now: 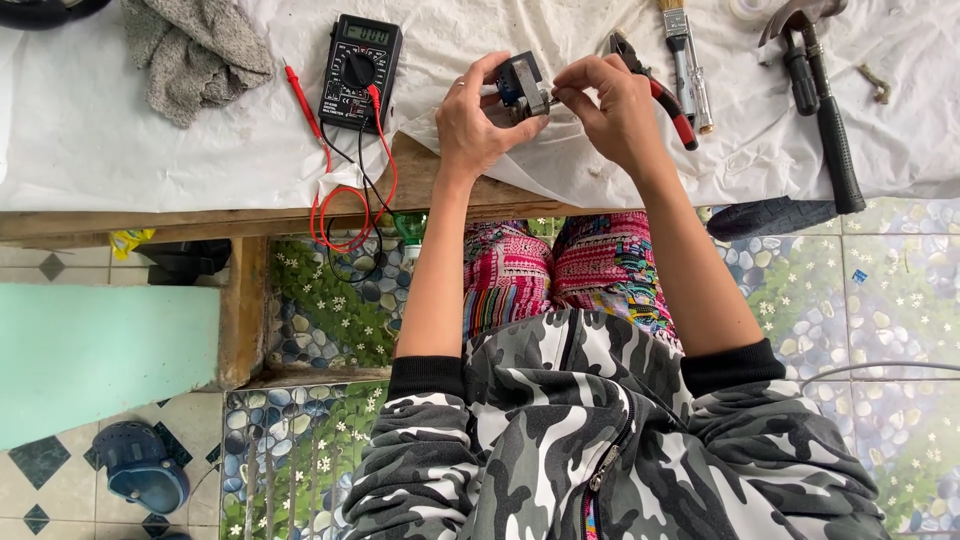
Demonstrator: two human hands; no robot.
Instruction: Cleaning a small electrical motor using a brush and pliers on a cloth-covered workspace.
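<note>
L hand (478,122) grips a small dark motor-like block (522,86) above the white-sheeted bench (150,150); R hand (612,105) pinches its metal end w/ fingertips — both closed on it; black multimeter (360,70) just left, red-handled pliers (655,90) just right.

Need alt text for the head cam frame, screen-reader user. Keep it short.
Seen from above, a seated person's left hand grips a small dark block-shaped part over a white-covered workbench while the right hand pinches at its side. A black multimeter with red and black leads lies to the left; red-handled pliers and a hammer lie to the right.
</note>
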